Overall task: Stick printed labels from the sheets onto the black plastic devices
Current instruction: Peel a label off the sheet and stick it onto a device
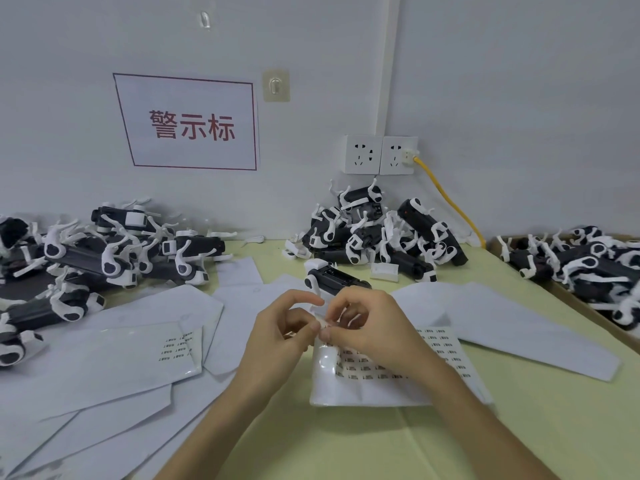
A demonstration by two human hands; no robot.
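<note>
Head view shows my left hand point(287, 327) and right hand point(367, 329) meeting fingertip to fingertip. Both pinch a small white label point(322, 323) just above the label sheet point(381, 370), which I judge it came from. One black device point(334, 279) lies on the desk point(346, 445) just behind the hands, apart from the pile point(374, 233), probably so the label travels a short way. The two-handed pinch likely stops the sticky piece curling.
</note>
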